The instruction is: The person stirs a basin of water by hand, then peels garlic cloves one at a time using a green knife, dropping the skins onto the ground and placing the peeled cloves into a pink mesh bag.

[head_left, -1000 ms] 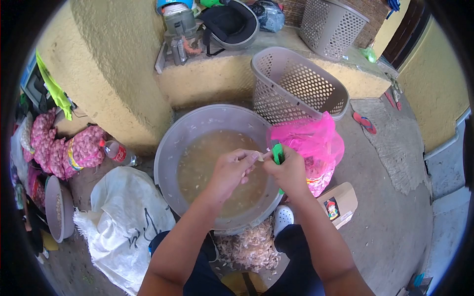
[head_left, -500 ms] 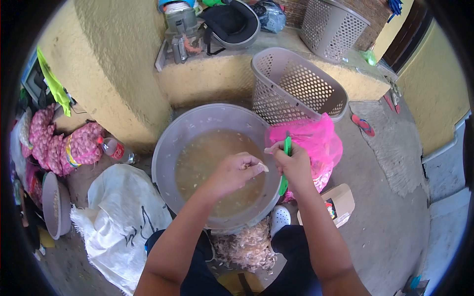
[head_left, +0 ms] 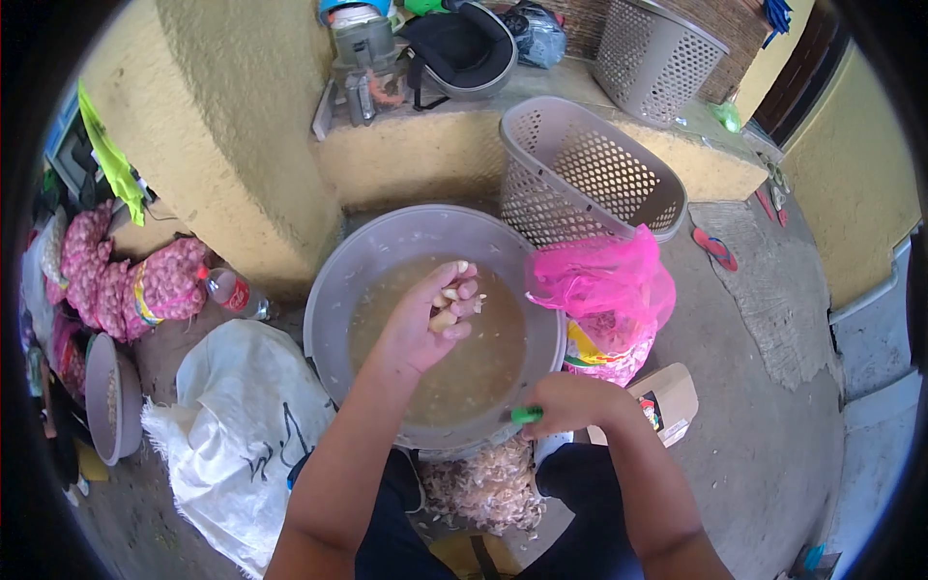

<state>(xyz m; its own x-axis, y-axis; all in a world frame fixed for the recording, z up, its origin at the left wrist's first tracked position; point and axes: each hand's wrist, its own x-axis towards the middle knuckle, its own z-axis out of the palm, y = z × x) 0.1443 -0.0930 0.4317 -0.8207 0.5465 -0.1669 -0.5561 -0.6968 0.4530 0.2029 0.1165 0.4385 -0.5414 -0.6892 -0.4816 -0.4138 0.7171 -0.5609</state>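
Over the basin, my left hand (head_left: 416, 324) is turned palm up with its fingers curled round several peeled garlic cloves (head_left: 443, 317). My right hand (head_left: 575, 402) is closed on a small knife with a green handle (head_left: 527, 415), low at the basin's right front rim; its blade is mostly hidden. The big grey basin (head_left: 333, 271) holds cloudy water (head_left: 493, 348) with pale bits floating in it. Below its front edge, between my legs, lies a heap of garlic skins (head_left: 478, 488).
A pink mesh bag of garlic (head_left: 614, 290) stands right of the basin, near a cardboard box (head_left: 672, 387). Behind is a perforated grey basket (head_left: 551, 208). To the left are a white sack (head_left: 237, 387), a plastic bottle (head_left: 232, 293) and pink garlic bags (head_left: 164, 280).
My hands have moved apart. The left has turned palm up, showing the cloves; the right has dropped with the knife towards the basin's front rim.
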